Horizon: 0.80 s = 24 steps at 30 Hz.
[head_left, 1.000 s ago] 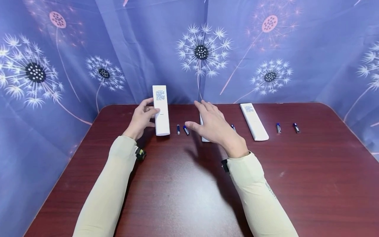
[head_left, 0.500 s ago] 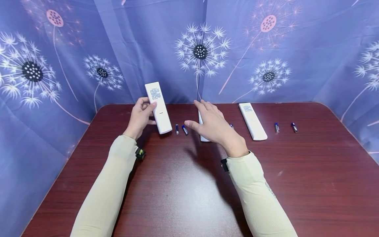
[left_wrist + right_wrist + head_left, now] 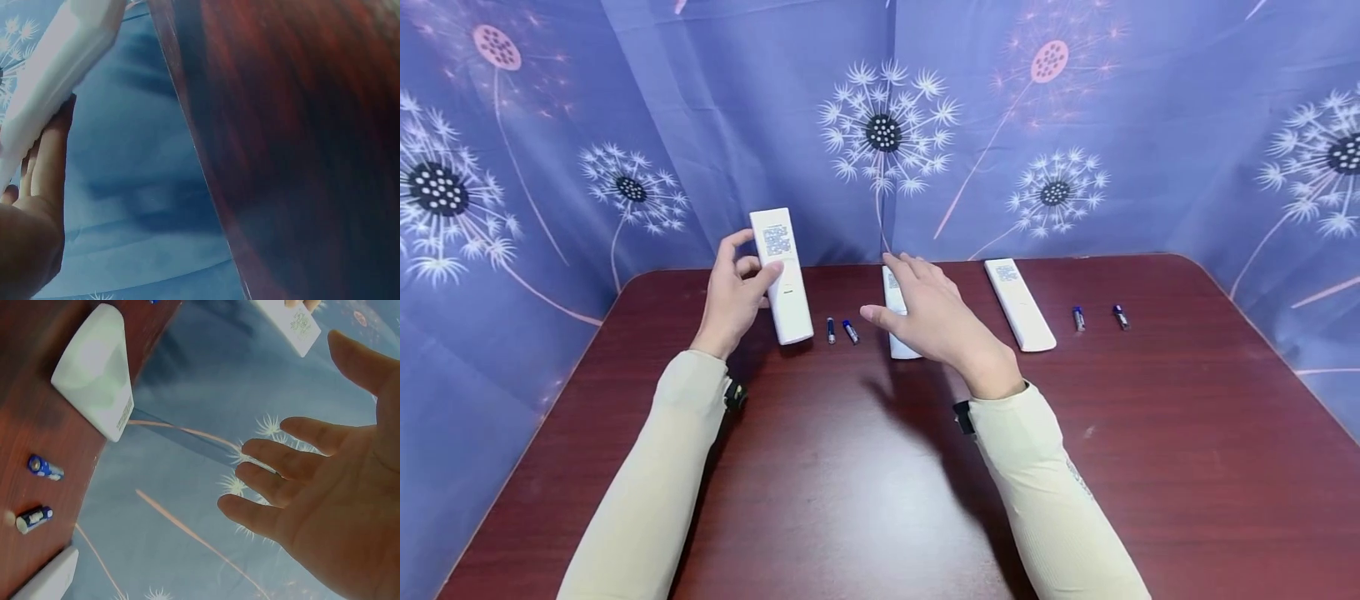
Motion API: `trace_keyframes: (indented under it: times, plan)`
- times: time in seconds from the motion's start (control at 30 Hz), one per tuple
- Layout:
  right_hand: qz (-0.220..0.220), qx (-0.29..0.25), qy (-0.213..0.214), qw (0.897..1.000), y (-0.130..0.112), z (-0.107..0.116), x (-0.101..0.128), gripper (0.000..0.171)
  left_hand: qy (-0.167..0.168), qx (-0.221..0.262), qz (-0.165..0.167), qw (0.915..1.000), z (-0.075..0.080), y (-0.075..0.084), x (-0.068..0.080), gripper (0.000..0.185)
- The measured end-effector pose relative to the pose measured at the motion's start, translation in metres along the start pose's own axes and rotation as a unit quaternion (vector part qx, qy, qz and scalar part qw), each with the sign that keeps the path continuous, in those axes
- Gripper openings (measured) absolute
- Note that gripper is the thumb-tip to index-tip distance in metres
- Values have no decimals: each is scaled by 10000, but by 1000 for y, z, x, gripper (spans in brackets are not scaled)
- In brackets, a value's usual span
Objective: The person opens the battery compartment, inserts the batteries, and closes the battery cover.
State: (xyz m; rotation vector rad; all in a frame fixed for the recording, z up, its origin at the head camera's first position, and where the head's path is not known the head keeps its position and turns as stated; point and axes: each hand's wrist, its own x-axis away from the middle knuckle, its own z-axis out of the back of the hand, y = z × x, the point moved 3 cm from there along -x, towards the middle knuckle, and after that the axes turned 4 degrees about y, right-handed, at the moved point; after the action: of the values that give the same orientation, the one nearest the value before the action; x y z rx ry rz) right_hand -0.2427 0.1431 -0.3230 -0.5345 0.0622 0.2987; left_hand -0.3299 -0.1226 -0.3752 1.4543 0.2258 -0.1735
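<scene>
My left hand [image 3: 732, 293] grips white remote [image 3: 780, 275], label side up for inspection; my right hand [image 3: 934, 321] open, hovering above middle remote [image 3: 896, 321].

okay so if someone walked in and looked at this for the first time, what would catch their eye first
Probably the left hand gripping a white remote control tilted up off the dark red table, label side toward the camera. Next, the right hand hovers open above a second remote at the table's middle, with two small batteries lying between the two remotes. Behind it all hangs a blue dandelion-print backdrop.
</scene>
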Motion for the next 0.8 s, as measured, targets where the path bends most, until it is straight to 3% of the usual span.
trace_keyframes:
  times: [0.5, 0.8]
  plan:
    - [232, 141, 172, 9995, 3, 12, 9, 82, -97, 552, -393, 9977, 5, 7, 4, 80]
    - [178, 71, 271, 9994, 5, 23, 14, 82, -182, 405, -705, 9965, -1, 13, 6, 81]
